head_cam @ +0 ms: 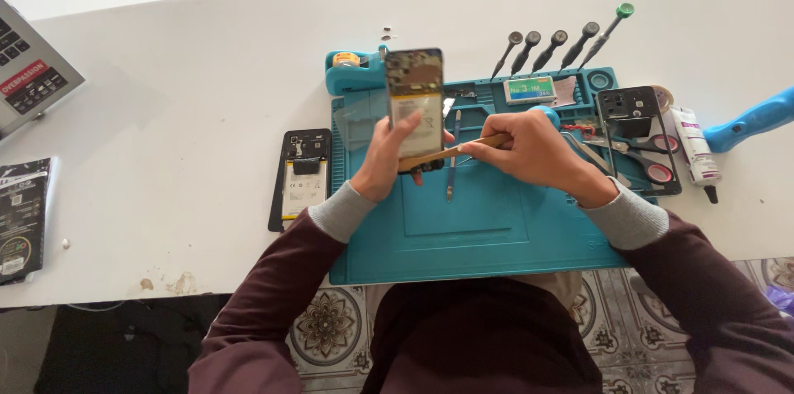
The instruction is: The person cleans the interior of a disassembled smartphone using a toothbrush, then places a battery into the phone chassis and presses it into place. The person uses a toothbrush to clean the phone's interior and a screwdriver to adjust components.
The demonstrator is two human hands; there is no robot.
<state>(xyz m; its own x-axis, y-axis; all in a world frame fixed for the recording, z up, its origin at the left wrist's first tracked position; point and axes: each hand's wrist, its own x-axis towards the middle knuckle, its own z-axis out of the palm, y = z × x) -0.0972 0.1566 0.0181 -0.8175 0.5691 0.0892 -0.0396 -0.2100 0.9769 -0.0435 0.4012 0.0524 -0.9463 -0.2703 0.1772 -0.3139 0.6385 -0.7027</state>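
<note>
My left hand [389, 154] holds an opened phone [413, 96] upright above the teal work mat [488, 229], its back off so the circuit board and battery show. My right hand [538, 150] grips a thin wooden stick [451, 152] whose tip reaches the lower end of the phone. A pair of tweezers [452, 154] lies on the mat just below the phone.
A second opened phone [301, 179] lies left of the mat. Several screwdrivers [554, 47] lie at the mat's far edge. A black phone frame [637, 138], scissors, a white glue tube [693, 146] and a blue tool handle [757, 121] sit right. A tape dispenser [351, 67] stands behind.
</note>
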